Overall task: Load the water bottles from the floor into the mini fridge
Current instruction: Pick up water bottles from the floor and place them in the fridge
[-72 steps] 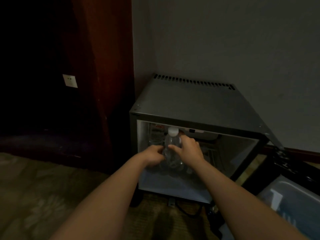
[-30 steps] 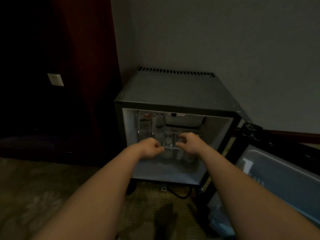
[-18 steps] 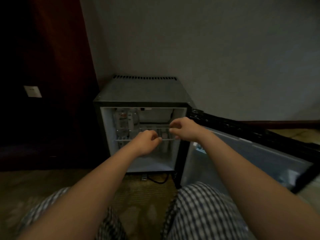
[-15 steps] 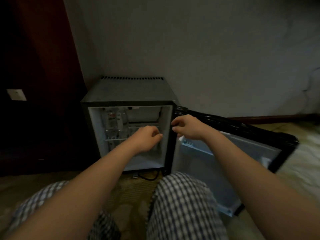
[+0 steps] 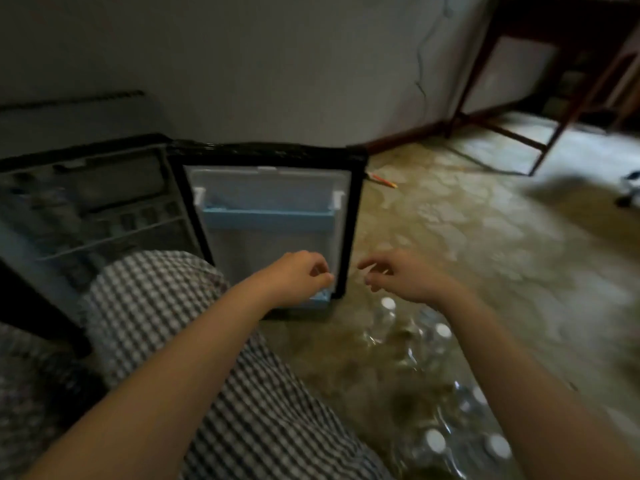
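The mini fridge (image 5: 86,209) stands open at left. Water bottles (image 5: 440,344) sit on the floor (image 5: 485,237) below the right hand (image 5: 405,278) (fingers loosely spread, empty); the left hand (image 5: 298,278) curls loosely, empty. Likely full, thin-walled, slick: grip mid-body.

Left arm: bare, stretched from the near left edge forward and to the right, above the raised knee (image 5: 149,306) in checked trousers.
Left hand (image 5: 300,279): palm down, fingers loosely curled under, holding nothing.
Right arm: bare, reached from the near right corner far and leftward.
Right hand (image 5: 403,279): palm down, fingers spread and loosely curved, pointing left, empty.
Spacing: both hands were level, near each other but apart.
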Motion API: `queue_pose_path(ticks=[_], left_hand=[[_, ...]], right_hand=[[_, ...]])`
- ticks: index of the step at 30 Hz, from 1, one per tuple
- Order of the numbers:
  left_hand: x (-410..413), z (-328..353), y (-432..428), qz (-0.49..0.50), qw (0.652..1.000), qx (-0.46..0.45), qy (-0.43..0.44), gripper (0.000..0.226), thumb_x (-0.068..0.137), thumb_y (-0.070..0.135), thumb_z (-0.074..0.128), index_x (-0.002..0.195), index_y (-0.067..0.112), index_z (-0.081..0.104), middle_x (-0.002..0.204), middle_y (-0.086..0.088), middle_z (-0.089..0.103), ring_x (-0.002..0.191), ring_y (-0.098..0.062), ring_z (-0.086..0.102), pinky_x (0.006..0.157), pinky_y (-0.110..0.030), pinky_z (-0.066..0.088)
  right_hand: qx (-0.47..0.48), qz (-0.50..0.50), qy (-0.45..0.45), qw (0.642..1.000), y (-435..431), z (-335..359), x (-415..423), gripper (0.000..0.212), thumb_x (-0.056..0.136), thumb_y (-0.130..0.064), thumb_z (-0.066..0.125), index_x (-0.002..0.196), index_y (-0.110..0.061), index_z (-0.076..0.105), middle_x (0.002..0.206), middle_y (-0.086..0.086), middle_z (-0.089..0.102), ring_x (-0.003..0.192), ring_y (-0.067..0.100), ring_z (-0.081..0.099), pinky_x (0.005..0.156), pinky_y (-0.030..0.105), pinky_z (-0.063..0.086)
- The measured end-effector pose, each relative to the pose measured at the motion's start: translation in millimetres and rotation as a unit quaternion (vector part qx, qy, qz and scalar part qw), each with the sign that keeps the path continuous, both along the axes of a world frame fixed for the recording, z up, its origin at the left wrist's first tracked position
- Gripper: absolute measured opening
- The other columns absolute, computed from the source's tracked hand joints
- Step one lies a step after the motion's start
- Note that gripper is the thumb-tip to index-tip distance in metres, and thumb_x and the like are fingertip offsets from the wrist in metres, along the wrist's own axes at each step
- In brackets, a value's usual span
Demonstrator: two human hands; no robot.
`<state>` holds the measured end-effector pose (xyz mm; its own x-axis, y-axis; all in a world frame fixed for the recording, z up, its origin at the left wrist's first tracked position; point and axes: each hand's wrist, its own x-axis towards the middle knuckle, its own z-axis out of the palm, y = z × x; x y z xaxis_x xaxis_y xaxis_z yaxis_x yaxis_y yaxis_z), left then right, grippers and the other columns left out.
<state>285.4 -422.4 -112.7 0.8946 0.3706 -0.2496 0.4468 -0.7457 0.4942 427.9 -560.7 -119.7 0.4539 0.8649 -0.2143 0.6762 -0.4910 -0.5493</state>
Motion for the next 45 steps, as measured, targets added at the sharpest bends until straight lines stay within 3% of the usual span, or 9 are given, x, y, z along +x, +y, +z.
queue_pose_path(ticks=[6,9,13,20,30,35,38,41,45], left_hand=[[30.5,-60.8,-81.1,-0.13,0.984,-0.024,0.123,0.041,0.094,0.039,0.048,0.126,0.015,0.05,0.127,-0.005,0.056,0.113,-0.021,0.054,0.097,-0.036,0.045],[40.6,-91.1,-104.3,-0.142,0.974,-0.072,0.16,0.045,0.093,0.039,0.049,0.13,0.015,0.048,0.131,-0.005,0.053,0.116,-0.021,0.053,0.097,-0.034,0.044],[38.7,-131.7,-130.6,-0.127,0.962,-0.124,0.207,0.053,0.093,0.037,0.05,0.14,0.016,0.037,0.141,-0.007,0.046,0.124,-0.022,0.048,0.103,-0.036,0.041],[39.8,-160.2,-154.9,-0.166,0.964,-0.022,0.206,0.071,0.092,0.037,0.05,0.149,0.019,0.012,0.157,-0.007,0.016,0.142,-0.029,0.021,0.114,-0.046,0.028],[35.0,-164.4,-145.7,-0.143,0.964,-0.054,0.216,0.078,0.089,0.039,0.057,0.149,0.017,0.013,0.156,-0.008,0.021,0.143,-0.028,0.021,0.116,-0.043,0.024],[33.7,-158.4,-138.7,-0.123,0.97,-0.073,0.199,0.087,0.084,0.039,0.063,0.15,0.021,0.01,0.158,-0.005,0.016,0.145,-0.025,0.016,0.118,-0.044,0.019],[33.5,-148.3,-130.6,-0.127,0.98,-0.061,0.141,0.091,0.079,0.042,0.067,0.149,0.026,0.011,0.156,-0.002,0.02,0.143,-0.024,0.019,0.117,-0.043,0.019],[37.1,-135.4,-116.8,-0.084,0.989,-0.116,0.042,0.087,0.07,0.043,0.074,0.14,0.039,0.022,0.147,0.005,0.035,0.135,-0.02,0.034,0.11,-0.045,0.033],[40.1,-97.9,-93.6,-0.034,0.979,-0.192,-0.051,0.083,0.062,0.044,0.08,0.133,0.037,0.036,0.133,0.011,0.05,0.118,-0.011,0.051,0.099,-0.038,0.047]], right_hand=[[-0.019,-0.143,0.121,0.982,-119.0,-107.4,2.1,0.027,0.091,-0.011,0.057,0.117,-0.01,0.06,0.089,0.008,0.065,0.083,0.02,0.065,0.071,0.021,0.049],[-0.061,-0.184,0.135,0.972,-153.6,-151.4,-7.2,0.03,0.09,-0.015,0.057,0.12,-0.013,0.06,0.095,0.0,0.062,0.091,0.016,0.061,0.086,0.032,0.052],[-0.1,-0.229,0.124,0.96,-175.0,-193.5,-23.2,0.037,0.089,-0.021,0.06,0.124,-0.013,0.058,0.116,0.005,0.065,0.107,0.019,0.06,0.098,0.035,0.047],[-0.269,-0.229,-0.02,0.935,-177.2,-236.5,-59.5,0.042,0.094,-0.039,0.045,0.126,-0.011,0.043,0.118,0.012,0.062,0.107,0.031,0.062,0.084,0.037,0.05],[-0.146,-0.302,-0.039,0.941,-165.0,-224.1,-45.3,0.034,0.091,-0.041,0.051,0.111,-0.013,0.052,0.108,0.007,0.065,0.099,0.026,0.063,0.082,0.037,0.051],[-0.023,-0.325,-0.009,0.946,-145.3,-180.9,-31.2,0.029,0.082,-0.039,0.063,0.091,-0.013,0.057,0.088,0.005,0.065,0.085,0.023,0.062,0.073,0.038,0.053],[0.035,-0.304,-0.006,0.952,-128.7,-146.8,-23.3,0.029,0.079,-0.038,0.068,0.082,-0.012,0.056,0.075,0.0,0.06,0.073,0.019,0.059,0.061,0.032,0.049],[0.113,-0.277,-0.007,0.954,-108.4,-103.4,-21.2,0.027,0.079,-0.034,0.069,0.071,-0.014,0.053,0.061,-0.006,0.05,0.059,0.011,0.048,0.05,0.022,0.032],[0.196,-0.226,0.003,0.954,-82.9,-49.6,-18.0,0.029,0.081,-0.031,0.069,0.064,-0.021,0.049,0.059,-0.007,0.046,0.054,0.007,0.042,0.054,0.021,0.032]])
